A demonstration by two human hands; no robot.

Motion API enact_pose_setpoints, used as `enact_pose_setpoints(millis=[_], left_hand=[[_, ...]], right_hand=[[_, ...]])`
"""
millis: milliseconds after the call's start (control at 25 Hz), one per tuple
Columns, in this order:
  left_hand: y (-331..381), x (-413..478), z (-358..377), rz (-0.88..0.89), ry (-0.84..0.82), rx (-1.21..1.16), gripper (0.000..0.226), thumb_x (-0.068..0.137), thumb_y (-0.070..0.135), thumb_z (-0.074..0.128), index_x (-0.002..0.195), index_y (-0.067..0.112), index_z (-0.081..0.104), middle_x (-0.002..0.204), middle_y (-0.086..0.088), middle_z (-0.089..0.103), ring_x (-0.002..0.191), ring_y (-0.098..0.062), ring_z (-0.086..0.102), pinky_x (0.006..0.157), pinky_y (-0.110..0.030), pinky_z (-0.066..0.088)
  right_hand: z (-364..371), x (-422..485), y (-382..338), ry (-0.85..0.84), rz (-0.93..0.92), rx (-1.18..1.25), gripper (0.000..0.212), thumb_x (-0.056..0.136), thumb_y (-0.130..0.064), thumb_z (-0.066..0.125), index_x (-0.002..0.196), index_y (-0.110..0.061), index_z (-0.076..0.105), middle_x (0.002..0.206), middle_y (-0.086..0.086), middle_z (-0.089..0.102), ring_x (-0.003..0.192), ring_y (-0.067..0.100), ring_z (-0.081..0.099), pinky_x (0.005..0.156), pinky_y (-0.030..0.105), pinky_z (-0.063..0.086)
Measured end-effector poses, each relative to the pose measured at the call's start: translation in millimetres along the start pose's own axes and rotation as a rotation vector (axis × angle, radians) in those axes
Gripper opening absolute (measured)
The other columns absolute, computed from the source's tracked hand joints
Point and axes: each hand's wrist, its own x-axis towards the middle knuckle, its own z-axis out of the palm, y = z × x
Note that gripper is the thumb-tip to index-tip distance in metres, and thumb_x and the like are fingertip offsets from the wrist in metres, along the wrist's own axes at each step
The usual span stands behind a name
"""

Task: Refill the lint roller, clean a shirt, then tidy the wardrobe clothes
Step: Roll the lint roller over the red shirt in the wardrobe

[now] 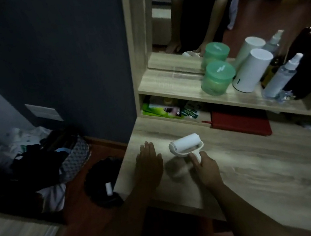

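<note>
The lint roller sits low over the near left part of the wooden desk, with its white roll on top and its short handle pointing down toward the person; the right hand is wrapped around that handle, fingers closed on it, so the roll is free to turn; the left hand lies flat on the desk just beside the roller, fingers straight and holding nothing, maybe to steady the body; the roll looks white and full, so I think the refill part may be done, but I cannot be sure; on the floor by the desk is a dark bin with a small white tube in it, maybe an old roll thrown away; farther left is a pile of clothes, too dark to tell a shirt from the rest; up on the shelf stand a green tub, a white can and a spray bottle; the picture is blurry and dim; a grey smudge beside the right hand is too blurry to name; no wardrobe shows.
</note>
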Motion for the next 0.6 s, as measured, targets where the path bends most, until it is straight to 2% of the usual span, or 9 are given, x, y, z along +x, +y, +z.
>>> enact_pose_setpoints(millis=[80,200,240,320,400,600], left_hand=[[23,10,14,0.006,-0.084,-0.019,0.052,0.088,0.029,0.035,0.109,-0.006,0.067,0.109,-0.023,0.068,0.099,-0.034,0.068,0.074,-0.040,0.057],[38,25,36,-0.018,-0.042,0.015,0.055,0.088,0.032,0.034,0.117,-0.005,0.062,0.120,-0.023,0.063,0.110,-0.033,0.063,0.084,-0.041,0.054],[42,27,39,-0.050,-0.019,0.007,0.055,0.091,0.034,0.033,0.125,-0.003,0.056,0.129,-0.022,0.057,0.118,-0.032,0.058,0.092,-0.042,0.050],[47,31,47,-0.082,-0.001,0.044,0.057,0.097,0.037,0.029,0.143,0.003,0.033,0.151,-0.017,0.031,0.140,-0.028,0.032,0.110,-0.041,0.031],[48,34,56,-0.095,0.027,0.087,0.061,0.099,0.041,0.024,0.149,0.008,0.014,0.158,-0.012,0.011,0.146,-0.024,0.010,0.117,-0.040,0.013],[43,32,60,-0.085,0.064,0.102,0.062,0.099,0.041,0.020,0.149,0.008,0.007,0.159,-0.011,0.005,0.147,-0.022,0.001,0.117,-0.038,0.004]], right_hand=[[-8,15,21,-0.013,0.012,-0.030,0.035,0.095,-0.047,0.039,0.093,-0.014,0.052,0.089,0.006,0.063,0.080,0.024,0.059,0.067,0.029,0.039],[-17,33,42,-0.033,0.005,-0.073,0.039,0.094,-0.050,0.040,0.104,-0.015,0.053,0.099,0.008,0.066,0.090,0.026,0.062,0.072,0.033,0.045],[-19,37,45,-0.040,0.015,-0.086,0.042,0.093,-0.051,0.040,0.112,-0.016,0.051,0.105,0.008,0.066,0.095,0.027,0.063,0.076,0.035,0.048],[-23,45,51,-0.028,0.039,-0.139,0.049,0.092,-0.055,0.040,0.124,-0.018,0.046,0.112,0.007,0.065,0.101,0.026,0.062,0.079,0.038,0.050],[-26,52,55,0.006,0.011,-0.222,0.049,0.092,-0.055,0.039,0.125,-0.020,0.046,0.114,0.004,0.063,0.102,0.022,0.059,0.078,0.037,0.049],[-26,59,59,0.076,-0.081,-0.411,0.046,0.094,-0.052,0.034,0.120,-0.017,0.051,0.112,0.006,0.061,0.101,0.020,0.055,0.083,0.034,0.047]])
